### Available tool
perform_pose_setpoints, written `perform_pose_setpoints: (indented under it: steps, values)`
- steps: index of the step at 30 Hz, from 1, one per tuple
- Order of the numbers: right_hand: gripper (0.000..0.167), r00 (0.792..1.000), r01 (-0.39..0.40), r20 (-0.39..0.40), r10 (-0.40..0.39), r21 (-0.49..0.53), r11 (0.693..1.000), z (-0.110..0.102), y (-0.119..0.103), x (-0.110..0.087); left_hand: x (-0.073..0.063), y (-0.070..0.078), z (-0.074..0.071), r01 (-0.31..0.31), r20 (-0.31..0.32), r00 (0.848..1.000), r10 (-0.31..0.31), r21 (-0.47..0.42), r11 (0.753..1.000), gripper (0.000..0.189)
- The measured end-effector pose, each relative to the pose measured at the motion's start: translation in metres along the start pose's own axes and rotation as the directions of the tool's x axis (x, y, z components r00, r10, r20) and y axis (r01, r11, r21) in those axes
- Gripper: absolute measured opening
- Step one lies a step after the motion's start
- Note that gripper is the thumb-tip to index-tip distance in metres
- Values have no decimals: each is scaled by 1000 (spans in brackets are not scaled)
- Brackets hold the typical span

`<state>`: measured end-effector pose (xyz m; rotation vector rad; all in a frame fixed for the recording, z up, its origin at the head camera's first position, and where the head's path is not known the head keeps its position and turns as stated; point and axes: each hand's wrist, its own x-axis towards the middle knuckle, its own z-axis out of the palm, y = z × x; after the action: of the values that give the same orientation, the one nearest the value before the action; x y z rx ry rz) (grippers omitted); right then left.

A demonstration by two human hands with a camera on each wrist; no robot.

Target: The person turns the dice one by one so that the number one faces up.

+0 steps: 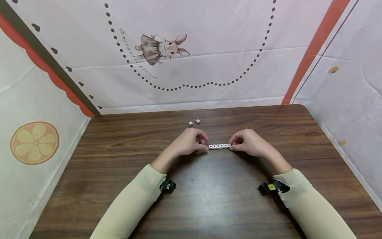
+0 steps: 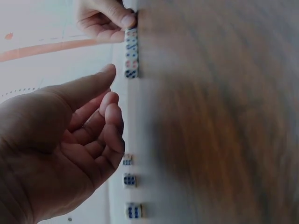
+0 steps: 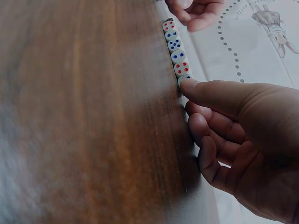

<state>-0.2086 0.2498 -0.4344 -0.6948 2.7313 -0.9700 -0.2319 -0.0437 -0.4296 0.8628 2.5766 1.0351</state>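
Note:
A straight row of several white dice lies on the table between both hands. My right hand is at the row's right end, its thumb on the front face of the last die and its fingers curled behind. Off the left end, my left hand holds nothing; its fingers are loosely bent, and in the left wrist view a small gap parts its thumb from the nearest die. The row's sides show red and blue pips.
Two loose dice, one beside the other, sit behind the left hand. The left wrist view shows three loose dice, the closest one with blue pips. The wooden table ends at a printed cloth at the back.

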Motion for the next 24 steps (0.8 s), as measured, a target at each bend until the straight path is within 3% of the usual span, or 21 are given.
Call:
perform_pose_setpoints:
  steps: [8, 17, 21, 24]
  values:
    - [7, 1000, 15, -11, -15, -2, 1000, 1, 2, 0, -16, -14, -24, -26, -94, 995, 15, -116, 993, 32]
    - [7, 1000, 5, -5, -5, 7, 1000, 1, 0, 0, -38, -47, -56, 34, -215, 975, -59, -119, 992, 32]
    - [7, 1000, 3, -4, -3, 5, 1000, 1, 0, 1, -45, -61, -66, 72, -225, 970, -90, -90, 993, 35]
    - [6, 1000, -5, 0, 5, 2, 1000, 1, -1, 0, -48, -69, -69, 101, -196, 974, -115, -80, 992, 38]
